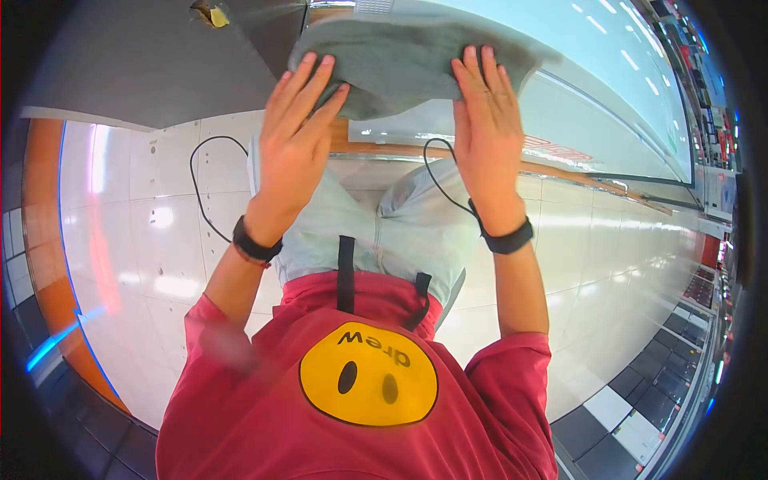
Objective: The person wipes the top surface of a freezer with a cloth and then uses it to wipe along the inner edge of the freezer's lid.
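A dark grey cloth [392, 60] lies spread at the top of the view, over the edge of a glass-topped counter. My left hand [300, 136] rests on its left part, fingers stretched out and pointing away from me. On the cloth's right part, my right hand [490, 128] lies flat with its fingers extended. Neither hand shows fingers wrapped around the cloth. Each wrist wears a black band, with a thin black cable [192, 172] looping near the left one and another cable [432, 164] near the right.
The glass counter [608, 96] extends to the right with bright reflections. A dark grey surface [136, 60] fills the upper left, with a small yellow-and-brown piece [212, 14] on it. Shiny pale floor tiles [160, 216] lie below. Rows of laptop-like devices [632, 408] stand at lower right.
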Available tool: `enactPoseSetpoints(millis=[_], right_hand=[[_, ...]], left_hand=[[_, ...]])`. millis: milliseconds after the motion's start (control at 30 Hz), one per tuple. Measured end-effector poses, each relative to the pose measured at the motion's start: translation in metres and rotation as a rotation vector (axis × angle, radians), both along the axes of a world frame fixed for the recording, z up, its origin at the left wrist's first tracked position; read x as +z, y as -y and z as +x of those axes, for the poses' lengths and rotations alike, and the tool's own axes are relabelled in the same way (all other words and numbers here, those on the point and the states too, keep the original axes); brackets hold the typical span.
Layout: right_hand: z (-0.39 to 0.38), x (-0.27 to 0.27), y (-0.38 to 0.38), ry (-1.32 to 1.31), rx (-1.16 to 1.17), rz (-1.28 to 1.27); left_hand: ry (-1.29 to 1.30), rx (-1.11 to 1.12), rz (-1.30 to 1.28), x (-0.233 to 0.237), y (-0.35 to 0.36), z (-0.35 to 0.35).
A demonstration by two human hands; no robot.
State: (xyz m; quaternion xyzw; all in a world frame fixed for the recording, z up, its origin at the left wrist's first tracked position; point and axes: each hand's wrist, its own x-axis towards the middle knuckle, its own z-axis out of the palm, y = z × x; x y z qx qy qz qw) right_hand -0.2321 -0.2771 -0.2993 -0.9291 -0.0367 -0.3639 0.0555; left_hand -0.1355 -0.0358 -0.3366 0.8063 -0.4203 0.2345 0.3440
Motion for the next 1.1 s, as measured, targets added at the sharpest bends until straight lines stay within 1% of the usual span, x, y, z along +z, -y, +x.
enactPoseSetpoints(millis=[100, 167, 200, 300, 400, 500, 600, 633, 700, 733, 800, 833, 900, 1000, 1033, 1100], right_hand=[[0.008, -0.052, -0.004, 0.013, -0.051, 0.02], [0.013, -0.077, -0.008, 0.0, -0.051, 0.031], [0.014, -0.08, -0.015, -0.017, -0.044, 0.076], [0.018, -0.089, -0.034, -0.06, -0.019, 0.175], [0.025, -0.086, -0.042, -0.098, 0.042, 0.193], [0.039, -0.077, -0.053, -0.076, 0.171, 0.184], [0.041, -0.076, -0.058, -0.053, 0.185, 0.192], [0.04, -0.077, -0.054, -0.056, 0.116, 0.196], [0.032, -0.08, -0.045, -0.068, -0.011, 0.203], [0.032, -0.08, -0.042, -0.057, -0.018, 0.188], [0.031, -0.081, -0.041, -0.034, -0.036, 0.163], [0.032, -0.081, -0.043, -0.059, 0.0, 0.182], [0.036, -0.08, -0.052, -0.106, 0.065, 0.219], [0.048, -0.089, -0.068, -0.11, 0.201, 0.153], [0.046, -0.094, -0.073, -0.14, 0.186, 0.153], [0.041, -0.095, -0.071, -0.186, 0.16, 0.151]], left_hand=[[-0.229, 0.008, -0.023, -0.041, 0.025, -0.002], [-0.459, -0.066, -0.159, -0.053, 0.043, -0.009], [-0.578, -0.106, -0.225, -0.055, 0.049, -0.014], [-0.52, -0.091, -0.278, -0.057, 0.062, -0.02], [-0.594, -0.112, -0.352, -0.055, 0.061, -0.018], [-0.819, -0.18, -0.497, -0.058, 0.054, -0.007], [-0.908, -0.252, -0.752, -0.049, 0.061, 0.001], [-0.878, -0.239, -0.669, -0.048, 0.06, 0.003], [-0.802, -0.17, -0.592, -0.049, 0.063, -0.001], [-0.765, -0.13, -0.554, -0.05, 0.065, -0.003], [-0.697, -0.098, -0.573, -0.054, 0.069, -0.004], [-0.663, -0.088, -0.58, -0.055, 0.07, -0.004], [-0.792, -0.125, -0.616, -0.052, 0.066, -0.004], [-0.958, -0.137, -0.673, -0.045, 0.057, 0.0], [-1.008, -0.131, -0.693, -0.044, 0.055, 0.0], [-0.997, -0.13, -0.643, -0.046, 0.055, 0.0]])
